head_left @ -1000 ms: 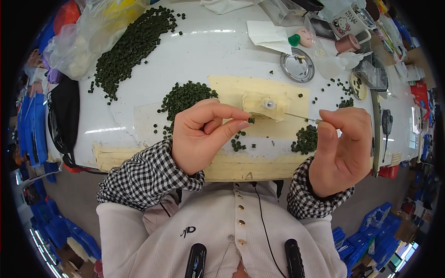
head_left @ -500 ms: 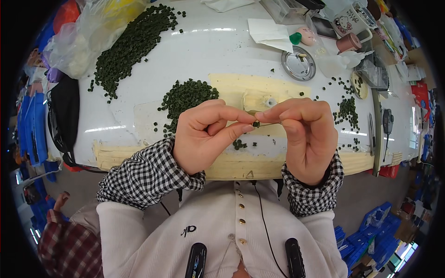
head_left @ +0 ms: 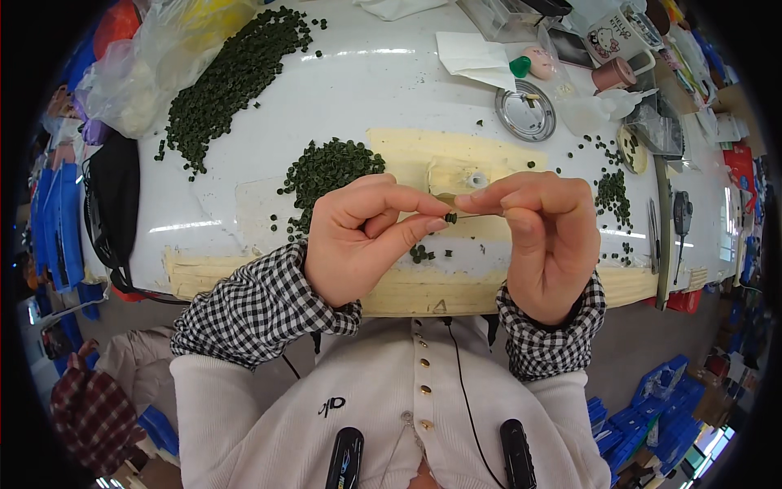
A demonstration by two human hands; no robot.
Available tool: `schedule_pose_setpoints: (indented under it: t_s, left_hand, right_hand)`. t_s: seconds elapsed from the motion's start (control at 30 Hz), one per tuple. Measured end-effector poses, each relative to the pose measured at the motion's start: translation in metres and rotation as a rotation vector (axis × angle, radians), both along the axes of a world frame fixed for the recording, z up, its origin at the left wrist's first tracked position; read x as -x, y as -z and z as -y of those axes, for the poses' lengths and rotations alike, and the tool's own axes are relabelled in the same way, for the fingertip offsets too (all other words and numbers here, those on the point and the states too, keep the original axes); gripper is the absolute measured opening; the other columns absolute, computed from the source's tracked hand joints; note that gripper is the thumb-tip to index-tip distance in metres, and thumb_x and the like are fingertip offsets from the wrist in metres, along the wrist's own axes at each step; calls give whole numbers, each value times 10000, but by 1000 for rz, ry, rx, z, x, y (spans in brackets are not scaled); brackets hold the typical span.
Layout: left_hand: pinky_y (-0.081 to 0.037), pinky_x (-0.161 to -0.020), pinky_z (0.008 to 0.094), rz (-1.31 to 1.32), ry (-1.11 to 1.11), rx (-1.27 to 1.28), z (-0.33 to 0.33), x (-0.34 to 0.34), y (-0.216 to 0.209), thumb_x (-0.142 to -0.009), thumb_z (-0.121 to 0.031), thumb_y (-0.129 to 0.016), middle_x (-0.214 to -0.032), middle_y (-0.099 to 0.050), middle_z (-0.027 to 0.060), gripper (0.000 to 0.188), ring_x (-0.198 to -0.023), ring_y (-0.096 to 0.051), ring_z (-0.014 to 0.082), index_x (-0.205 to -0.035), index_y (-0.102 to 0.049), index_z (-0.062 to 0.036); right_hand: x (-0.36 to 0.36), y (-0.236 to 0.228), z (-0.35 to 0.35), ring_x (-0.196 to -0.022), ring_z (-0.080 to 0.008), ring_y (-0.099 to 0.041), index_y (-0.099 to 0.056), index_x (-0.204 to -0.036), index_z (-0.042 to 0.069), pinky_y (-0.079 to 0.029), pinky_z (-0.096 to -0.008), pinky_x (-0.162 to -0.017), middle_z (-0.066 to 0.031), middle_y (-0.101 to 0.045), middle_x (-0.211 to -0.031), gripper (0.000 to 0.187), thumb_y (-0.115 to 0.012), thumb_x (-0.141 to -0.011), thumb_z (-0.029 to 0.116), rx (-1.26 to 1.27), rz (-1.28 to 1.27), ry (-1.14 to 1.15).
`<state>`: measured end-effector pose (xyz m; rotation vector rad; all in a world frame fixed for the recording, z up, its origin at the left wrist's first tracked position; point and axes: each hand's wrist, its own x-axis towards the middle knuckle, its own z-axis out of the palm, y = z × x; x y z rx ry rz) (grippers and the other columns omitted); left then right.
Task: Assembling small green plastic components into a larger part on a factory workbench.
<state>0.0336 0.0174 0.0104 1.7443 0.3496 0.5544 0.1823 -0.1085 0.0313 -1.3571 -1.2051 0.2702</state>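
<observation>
My left hand (head_left: 354,236) is closed in a pinch of thumb and forefinger on a small dark green spool-shaped piece (head_left: 450,218). Opposite it, my right hand (head_left: 554,240) pinches a thin, straight, needle-like rod (head_left: 482,215), whose other end reaches the green piece. Whether the rod passes through the piece is too small to tell. Beneath the fingers is a yellowish block (head_left: 444,175) with a small white ring (head_left: 476,180) on it. A heap of similar green pieces (head_left: 334,171) lies just beyond my left hand, and a few loose ones (head_left: 421,254) sit below the fingertips.
A larger green heap (head_left: 228,73) spreads at the far left beside plastic bags (head_left: 134,90). Scattered pieces (head_left: 612,196) lie at right, near a round metal dish (head_left: 525,112), a white mug (head_left: 615,37) and tweezers (head_left: 652,236). Another person's plaid sleeve (head_left: 94,416) shows lower left.
My right hand has shifted slightly right, away from the left fingertips, so more of the rod shows. My left hand stays in place. The other person has moved toward the lower left.
</observation>
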Motion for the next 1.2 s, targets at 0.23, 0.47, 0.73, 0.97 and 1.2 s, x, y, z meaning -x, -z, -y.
schedule_pose_setpoints:
  t_s: [0.23,0.47,0.73,0.97,1.2]
  left_hand:
    - [-329,-559,196,-3,-23,32,1,0,0,-782,-11,-689,-577,-305,-65,186,-550,-317,42,-964,-697,-44]
    - [-318,-551,196,17,-55,23,1,1,0,-780,-10,-696,-592,-306,-65,183,-552,-314,38,-961,-696,-38]
    - [-315,-549,196,31,-58,18,0,2,1,-779,1,-687,-601,-325,-58,188,-550,-316,37,-961,-695,-43]
    - [-304,-537,210,24,-58,26,1,0,-2,-755,32,-693,-577,-329,-60,182,-557,-327,53,-926,-695,-29]
    - [-276,-504,214,30,-67,-10,2,1,-1,-740,32,-718,-573,-329,-54,174,-545,-329,55,-901,-701,-31]
  right_hand:
    - [-11,0,-6,-675,-257,-577,-581,-814,7,-470,-325,-598,-105,-591,-801,101,-671,-769,0,134,433,314]
    - [-10,3,-8,-726,-255,-556,-632,-893,15,-454,-332,-627,-90,-585,-810,173,-692,-731,17,203,564,327]
    - [15,2,16,-725,-224,-562,-655,-1061,-6,-460,-279,-629,-110,-607,-875,337,-671,-728,-58,190,218,68]
    - [19,11,15,-753,-214,-580,-650,-1083,0,-470,-267,-645,-114,-611,-903,336,-648,-755,-72,182,89,-6]
    - [19,13,17,-755,-181,-593,-644,-1105,5,-471,-235,-635,-110,-614,-916,319,-637,-793,-62,191,30,-53]
